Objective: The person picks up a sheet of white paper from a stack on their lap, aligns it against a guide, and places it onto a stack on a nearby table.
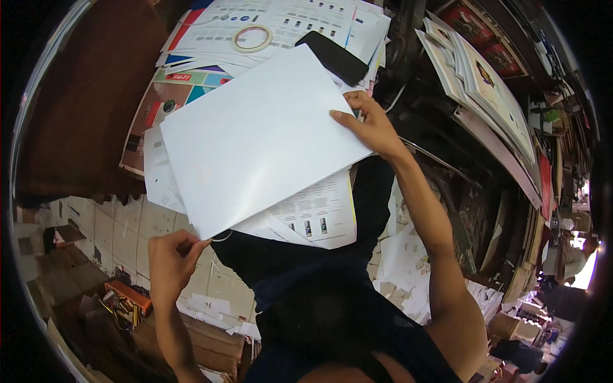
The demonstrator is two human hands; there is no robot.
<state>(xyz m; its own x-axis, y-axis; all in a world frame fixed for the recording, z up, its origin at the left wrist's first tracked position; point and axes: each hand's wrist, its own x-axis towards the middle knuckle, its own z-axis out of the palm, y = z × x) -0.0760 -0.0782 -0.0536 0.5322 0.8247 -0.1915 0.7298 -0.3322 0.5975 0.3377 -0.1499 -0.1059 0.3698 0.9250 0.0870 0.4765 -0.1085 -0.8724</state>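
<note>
A large blank white sheet (262, 134), perhaps more than one layer, slants across the space above my lap. My right hand (370, 124) grips its right edge, thumb on top and fingers underneath. At the sheet's near left corner, my left hand (174, 260) pinches with thumb and forefinger. Beneath the sheet, printed papers (319, 214) rest over my dark-clothed lap, and another printed page (161, 169) sticks out on the left. A black flat oblong object (332, 57) lies just beyond the sheet's far edge.
Ahead is a pile of printed sheets (294, 16) with a roll of tape (251, 39) on it. Stacked boards (485, 89) lean at the right. An orange box of tools (128, 299) sits at the lower left, and loose papers (408, 271) litter the tiled floor.
</note>
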